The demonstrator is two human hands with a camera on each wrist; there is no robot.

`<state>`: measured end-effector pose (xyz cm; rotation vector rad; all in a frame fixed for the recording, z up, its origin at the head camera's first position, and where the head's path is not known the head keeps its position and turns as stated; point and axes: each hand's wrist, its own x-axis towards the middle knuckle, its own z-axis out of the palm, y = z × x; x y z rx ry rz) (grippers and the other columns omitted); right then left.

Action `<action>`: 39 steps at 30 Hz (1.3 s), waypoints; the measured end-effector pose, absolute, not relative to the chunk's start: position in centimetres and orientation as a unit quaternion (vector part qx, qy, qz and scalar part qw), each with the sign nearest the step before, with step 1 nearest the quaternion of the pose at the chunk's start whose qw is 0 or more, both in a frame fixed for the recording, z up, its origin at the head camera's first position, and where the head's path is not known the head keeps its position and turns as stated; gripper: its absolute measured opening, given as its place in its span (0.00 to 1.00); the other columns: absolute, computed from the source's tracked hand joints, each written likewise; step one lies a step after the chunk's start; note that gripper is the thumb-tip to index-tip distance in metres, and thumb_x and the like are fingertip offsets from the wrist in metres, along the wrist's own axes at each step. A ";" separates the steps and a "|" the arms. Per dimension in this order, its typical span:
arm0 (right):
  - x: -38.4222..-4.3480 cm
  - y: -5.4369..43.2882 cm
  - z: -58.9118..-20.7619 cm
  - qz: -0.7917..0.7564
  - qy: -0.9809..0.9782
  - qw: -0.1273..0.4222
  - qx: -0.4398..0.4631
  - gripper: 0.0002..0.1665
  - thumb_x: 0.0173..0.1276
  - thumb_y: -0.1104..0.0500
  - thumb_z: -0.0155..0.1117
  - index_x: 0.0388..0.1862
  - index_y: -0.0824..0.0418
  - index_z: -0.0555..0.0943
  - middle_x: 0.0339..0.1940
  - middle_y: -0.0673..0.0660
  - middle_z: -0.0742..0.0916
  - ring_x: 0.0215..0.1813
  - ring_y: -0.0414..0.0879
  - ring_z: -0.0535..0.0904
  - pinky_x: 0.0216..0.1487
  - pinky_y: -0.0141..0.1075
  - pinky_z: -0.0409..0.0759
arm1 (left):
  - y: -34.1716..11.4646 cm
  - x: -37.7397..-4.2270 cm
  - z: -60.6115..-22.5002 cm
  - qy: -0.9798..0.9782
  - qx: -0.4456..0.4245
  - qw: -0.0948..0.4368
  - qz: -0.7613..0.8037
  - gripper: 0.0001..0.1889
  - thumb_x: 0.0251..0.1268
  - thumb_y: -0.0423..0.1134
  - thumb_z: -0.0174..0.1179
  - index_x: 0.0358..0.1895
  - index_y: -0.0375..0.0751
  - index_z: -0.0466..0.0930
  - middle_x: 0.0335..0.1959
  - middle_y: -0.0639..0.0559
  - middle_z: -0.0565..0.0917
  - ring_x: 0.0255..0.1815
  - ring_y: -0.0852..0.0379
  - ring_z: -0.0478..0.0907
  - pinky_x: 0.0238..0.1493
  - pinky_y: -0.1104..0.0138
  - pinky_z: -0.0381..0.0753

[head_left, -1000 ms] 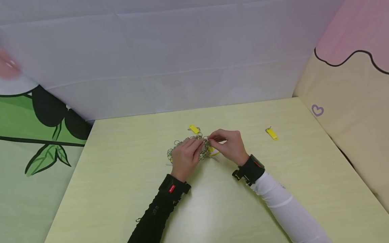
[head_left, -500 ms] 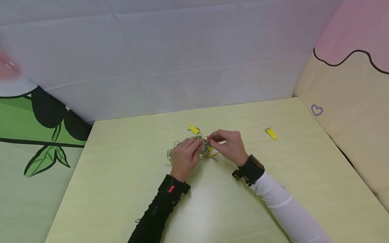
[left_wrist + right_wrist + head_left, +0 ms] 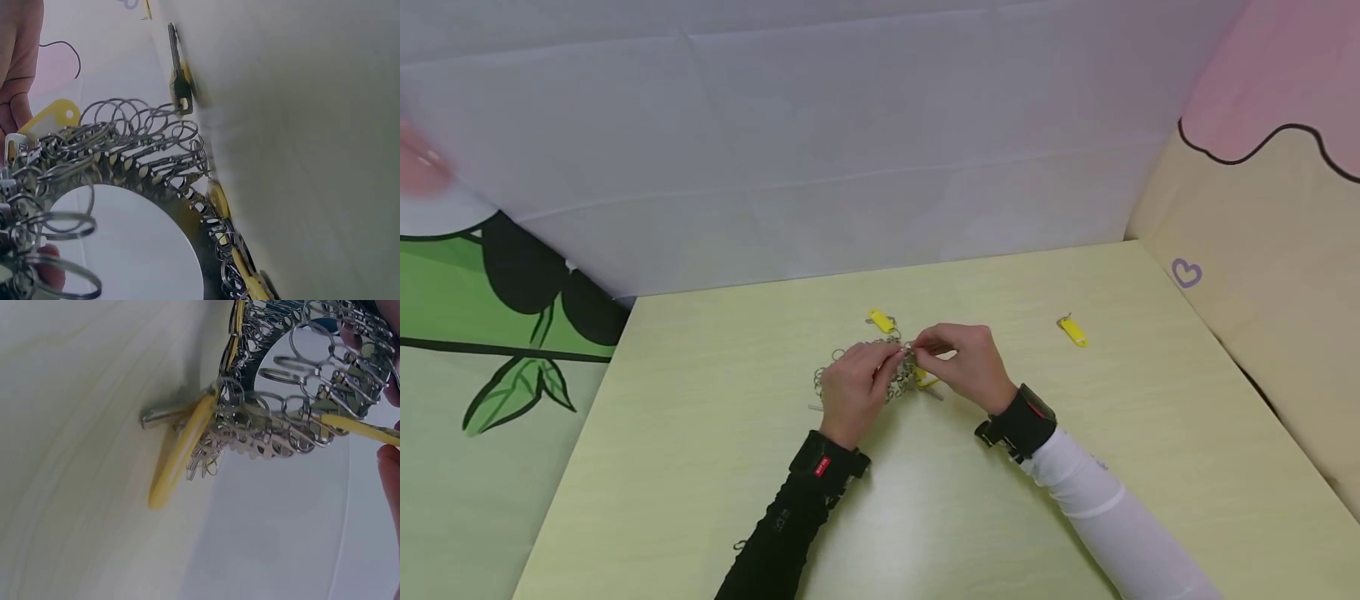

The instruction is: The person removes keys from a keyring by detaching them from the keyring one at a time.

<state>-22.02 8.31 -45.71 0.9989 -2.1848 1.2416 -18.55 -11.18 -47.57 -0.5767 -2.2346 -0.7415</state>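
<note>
Nearest, a black sleeve (image 3: pixel 782 525) on the left arm and a white sleeve (image 3: pixel 1101 500) on the right reach forward over a pale table (image 3: pixel 700 500), each with a black wrist strap. Beyond them, the left hand (image 3: pixel 852 382) bends over a bundle of metal rings (image 3: pixel 69 225), thumb and finger closed on its edge. The bundle is a round band with an open middle and small loops all round it. It sits under the left hand and just left of the right hand (image 3: pixel 967 358), which pinches a yellow tag (image 3: pixel 357 429) close to the loops.

Below the right fingertips a second tag (image 3: pixel 182 450) hangs from the bundle, with a blurred metal piece, probably a key (image 3: pixel 164 416), beside it. Just past the hands, another tag (image 3: pixel 881 321) lies on the table by the bundle's far side. A lone tag (image 3: pixel 1073 331) lies farther out, to the right of the right hand, well apart. A white sheet (image 3: pixel 850 208) closes off the far side.

The step in hand seems to be working the pinched tag's ring at one loop; whether they are joined cannot be told. The next move calls for a steady left hold and a fine right pinch, keeping the loop exposed.
</note>
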 end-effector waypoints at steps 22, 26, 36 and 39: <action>-21.5 7.6 -45.8 0.341 -0.783 0.291 0.431 0.11 0.56 0.74 0.76 0.36 0.65 0.88 0.30 0.56 0.91 0.30 0.42 0.88 0.32 0.33 0.86 | -10.9 -18.4 -47.5 -0.880 -0.210 0.330 -0.270 0.06 0.77 0.39 0.61 0.40 0.45 0.86 0.29 0.53 0.88 0.25 0.57 0.81 0.25 0.64 0.79; -21.4 7.6 -45.6 0.296 -0.786 0.311 0.444 0.12 0.55 0.73 0.77 0.37 0.64 0.87 0.28 0.54 0.91 0.26 0.40 0.85 0.29 0.32 0.84 | -10.9 -18.4 -47.5 -0.878 -0.212 0.328 -0.276 0.06 0.77 0.39 0.61 0.40 0.45 0.85 0.29 0.53 0.87 0.24 0.58 0.79 0.24 0.65 0.76; -21.1 7.7 -45.0 0.280 -0.795 0.297 0.449 0.20 0.60 0.72 0.76 0.52 0.65 0.83 0.38 0.57 0.93 0.31 0.43 0.89 0.34 0.34 0.86 | -11.0 -18.5 -47.7 -0.877 -0.216 0.331 -0.273 0.06 0.76 0.39 0.62 0.39 0.45 0.85 0.25 0.53 0.85 0.23 0.56 0.80 0.26 0.63 0.78; -21.0 7.7 -45.0 0.281 -0.798 0.284 0.451 0.26 0.63 0.72 0.74 0.61 0.67 0.82 0.42 0.60 0.93 0.28 0.42 0.86 0.34 0.34 0.85 | -11.0 -18.4 -47.5 -0.875 -0.219 0.333 -0.276 0.06 0.76 0.38 0.62 0.37 0.45 0.85 0.24 0.52 0.83 0.23 0.56 0.79 0.25 0.62 0.78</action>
